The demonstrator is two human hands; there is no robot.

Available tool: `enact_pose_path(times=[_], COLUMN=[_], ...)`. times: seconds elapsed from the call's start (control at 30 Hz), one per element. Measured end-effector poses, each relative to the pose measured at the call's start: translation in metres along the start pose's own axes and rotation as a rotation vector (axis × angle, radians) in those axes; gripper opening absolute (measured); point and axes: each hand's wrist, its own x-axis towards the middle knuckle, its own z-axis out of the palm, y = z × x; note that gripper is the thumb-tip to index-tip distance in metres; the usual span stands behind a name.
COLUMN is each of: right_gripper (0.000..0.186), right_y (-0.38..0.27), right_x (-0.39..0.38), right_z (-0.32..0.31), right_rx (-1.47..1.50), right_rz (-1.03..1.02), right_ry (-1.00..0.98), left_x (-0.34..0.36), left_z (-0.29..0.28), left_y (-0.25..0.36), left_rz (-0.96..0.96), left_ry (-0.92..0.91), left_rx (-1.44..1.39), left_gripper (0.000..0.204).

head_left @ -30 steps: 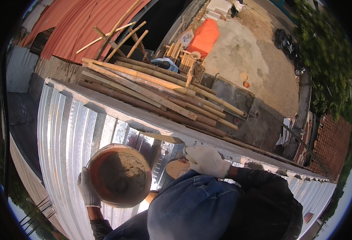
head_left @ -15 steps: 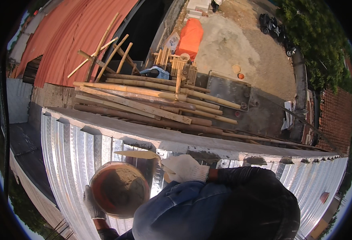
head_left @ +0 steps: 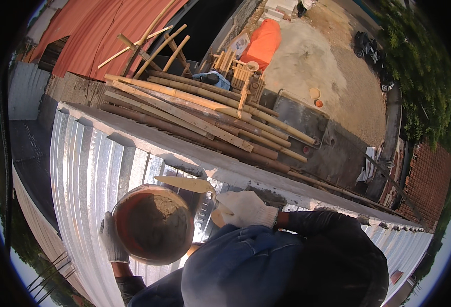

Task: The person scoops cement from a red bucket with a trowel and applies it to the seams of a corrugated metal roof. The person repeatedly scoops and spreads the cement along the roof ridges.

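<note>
A round bucket (head_left: 154, 243) of reddish brown, with grey wet mortar (head_left: 151, 220) and a drier sandy patch inside, stands on the shiny corrugated metal sheets. My left hand (head_left: 113, 239), in a white knit glove, grips its left side, the fingers partly hidden against the wall of the bucket. In my right hand (head_left: 248, 209), also gloved, is a trowel (head_left: 184, 183) whose fingers-wrapped wooden handle shows below. Its pointed, mortar-coloured blade reaches left over the bucket's far rim, close to the concrete wall top (head_left: 220, 171).
Beyond the wall top lie several bamboo poles (head_left: 184, 100) and planks (head_left: 195, 120) at a lower level. An orange tarpaulin (head_left: 264, 43), a mixing trough (head_left: 302, 117) and parked motorcycles (head_left: 371, 51) are farther off. A rusty red roof (head_left: 97, 36) rises at far left.
The view has turned, so the wall and yard sit higher on the left and lower on the right. Both hands keep their hold; the trowel stays near the bucket's far rim.
</note>
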Motion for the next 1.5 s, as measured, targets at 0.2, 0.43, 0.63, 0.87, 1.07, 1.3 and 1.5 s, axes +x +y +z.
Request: enact_pose_path(times=[0.2,0.43,0.63,0.87,1.07,1.3,1.5], right_gripper=[0.025,0.020,0.020,0.036,0.037,0.031,0.037], right_y=[0.007,-0.001,-0.029,-0.083,-0.081,-0.100,-0.141], right_x=[0.001,0.021,0.037,0.069,0.094,0.093,0.092], right_z=[0.003,0.006,-0.045,-0.058,-0.043,-0.009,-0.031], right_rx=[-0.033,-0.035,-0.216,-0.527,-0.541,-0.547,-0.765], right_rz=[-0.087,-0.220,-0.248,-0.215,-0.291,-0.503,-0.589], right_ry=[0.043,0.030,-0.120,-0.372,-0.438,-0.630,-0.651], left_x=[-0.013,-0.022,-0.031,-0.054,-0.055,-0.050,-0.059], left_z=[0.017,0.007,0.060,0.059,0.041,0.007,-0.011], left_y=[0.008,0.009,0.042,0.029,0.023,-0.015,-0.029], left_rz=[-0.001,-0.042,-0.007,0.133,0.063,0.059,0.075], left_ry=[0.015,0.059,-0.027,-0.056,0.014,0.172,0.165], left_rx=[0.005,-0.106,0.108,0.321,0.264,-0.031,-0.004], left_gripper=[0.037,0.035,0.036,0.045,0.040,0.021,0.023])
